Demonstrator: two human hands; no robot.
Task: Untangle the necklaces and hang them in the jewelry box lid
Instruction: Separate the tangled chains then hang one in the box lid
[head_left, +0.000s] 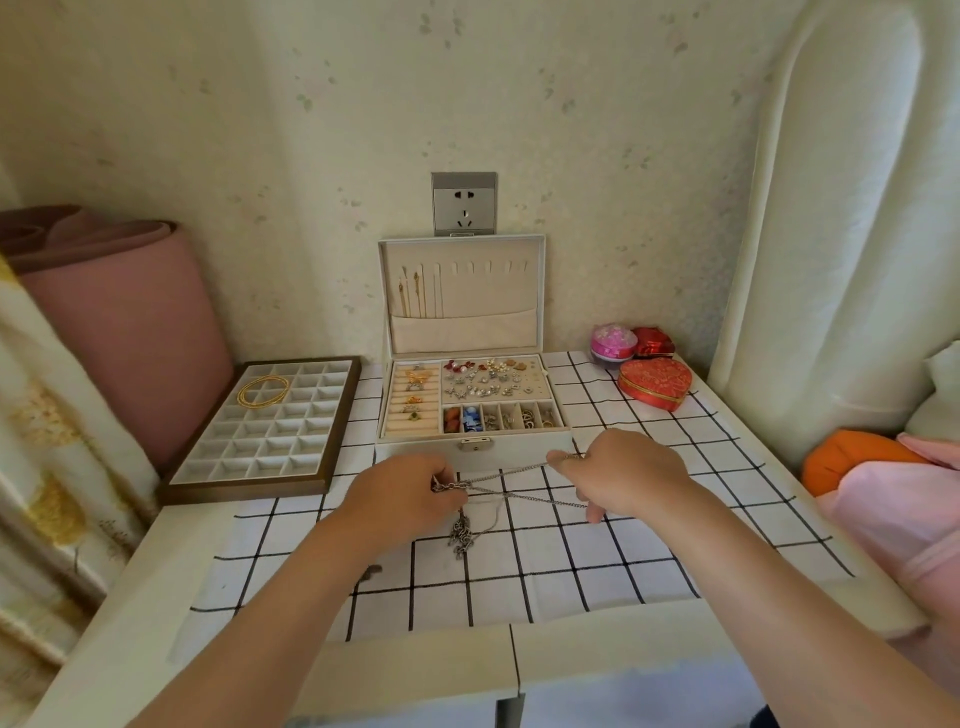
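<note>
Silver necklaces (506, 486) are stretched taut between both hands, just above the checked cloth. My left hand (402, 493) pinches the knotted part, from which a chunky silver chain (462, 535) dangles. My right hand (623, 475) pinches the other chain ends and pulls them sideways. Behind my hands stands the white jewelry box (470, 395), its lid (462, 291) upright against the wall. A few thin gold necklaces (413, 293) hang from the left hooks of the lid; the hooks to the right are bare.
A compartment tray (260, 431) holding gold bangles (262, 391) lies at the left. A red heart-shaped box (655, 383), a pink round box (613, 342) and a small red box (653, 342) sit at the back right. A wall socket (464, 204) is above the lid.
</note>
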